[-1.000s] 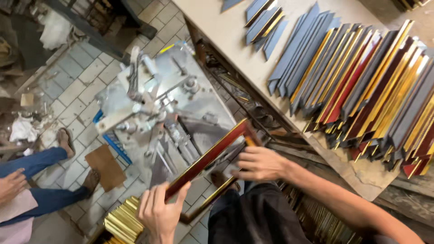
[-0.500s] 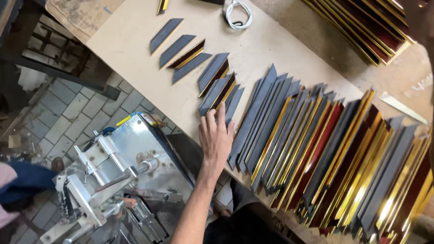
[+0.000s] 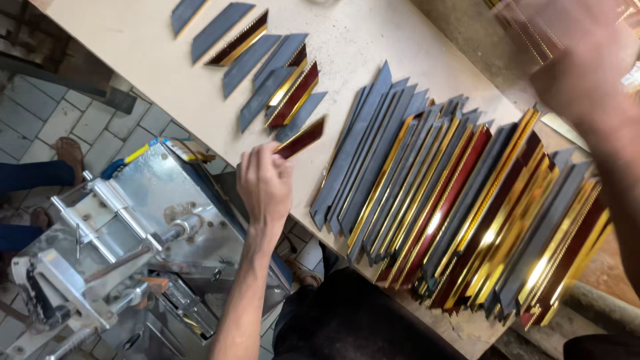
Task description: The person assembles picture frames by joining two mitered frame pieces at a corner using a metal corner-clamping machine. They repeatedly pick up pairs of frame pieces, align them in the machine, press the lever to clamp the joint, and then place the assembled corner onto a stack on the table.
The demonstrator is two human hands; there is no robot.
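My left hand (image 3: 264,184) pinches the near end of a short red-and-gold frame moulding piece (image 3: 301,137) just over the table's front edge, beside a small group of short grey and red-gold pieces (image 3: 280,79). My right hand (image 3: 577,63) is raised at the upper right, blurred by motion, near a stack of long red-gold mouldings (image 3: 517,27); whether it grips anything is unclear. A wide row of long mitred mouldings (image 3: 460,207), grey, gold and dark red, lies fanned across the pale table (image 3: 133,47).
A metal machine (image 3: 153,227) with levers and clamps stands on the tiled floor left of me, below the table edge. Another person's sandalled foot and blue trouser leg (image 3: 47,167) show at the far left.
My left hand lay flat by the long mouldings half a second ago; now it holds a short red-gold piece. My right hand has swung up into view at the upper right. The camera has shifted.
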